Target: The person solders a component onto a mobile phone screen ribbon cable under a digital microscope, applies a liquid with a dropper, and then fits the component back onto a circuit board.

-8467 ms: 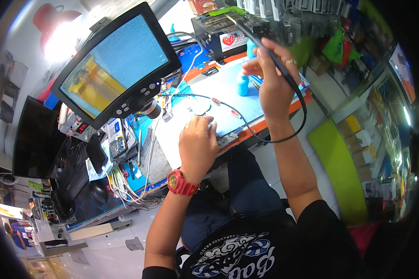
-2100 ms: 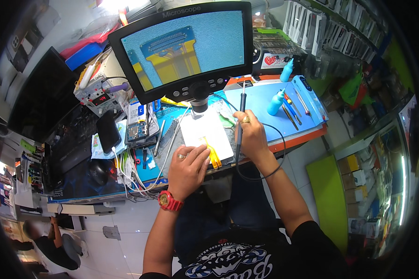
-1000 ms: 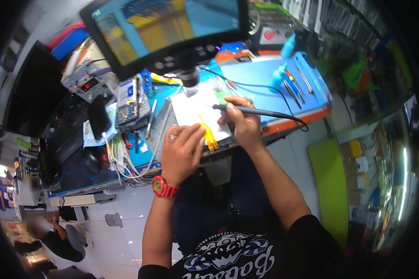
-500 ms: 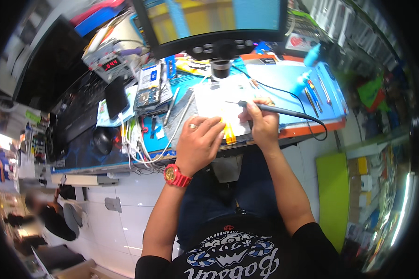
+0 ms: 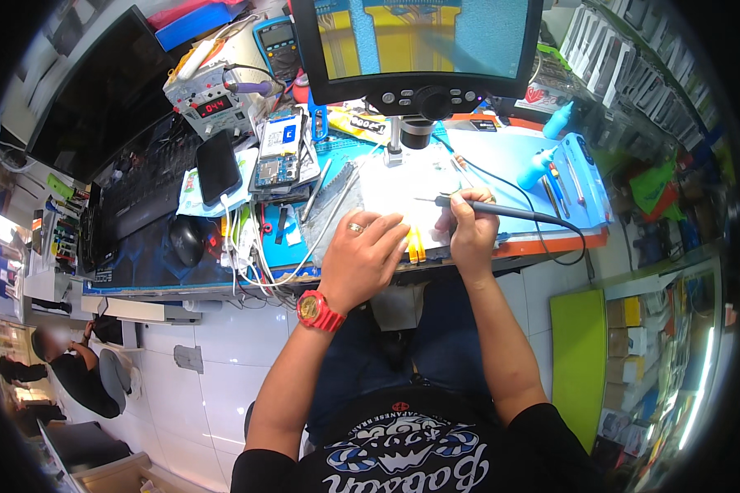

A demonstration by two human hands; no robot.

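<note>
In my right hand (image 5: pixel 474 230) is a slim soldering iron (image 5: pixel 489 208) with a dark handle, held pen-like. Its thin tip points left over a brightly lit white work sheet (image 5: pixel 378 182). My left hand (image 5: pixel 363 251) lies palm down at the sheet's near edge, fingers stretched and bent slightly. Its fingertips are beside yellow-orange flex cables (image 5: pixel 418 245); whether they touch is unclear, and the thumb is hidden. Above the sheet stands a microscope (image 5: pixel 415 134). Its screen (image 5: pixel 419 39) shows enlarged yellow strips on blue with a blurred dark shape across them.
Light-blue bottles (image 5: pixel 536 168) and several hand tools (image 5: pixel 559 185) lie on a blue mat at right. To the left are a black phone (image 5: pixel 219 168), opened phone parts (image 5: pixel 278 168), white cables, a mouse (image 5: pixel 187 240) and a power supply (image 5: pixel 214 105).
The whole view has shifted, so the bench appears lower and farther right. Both hands keep nearly the same pose and place on the bench. The picture on the screen looks sharper.
</note>
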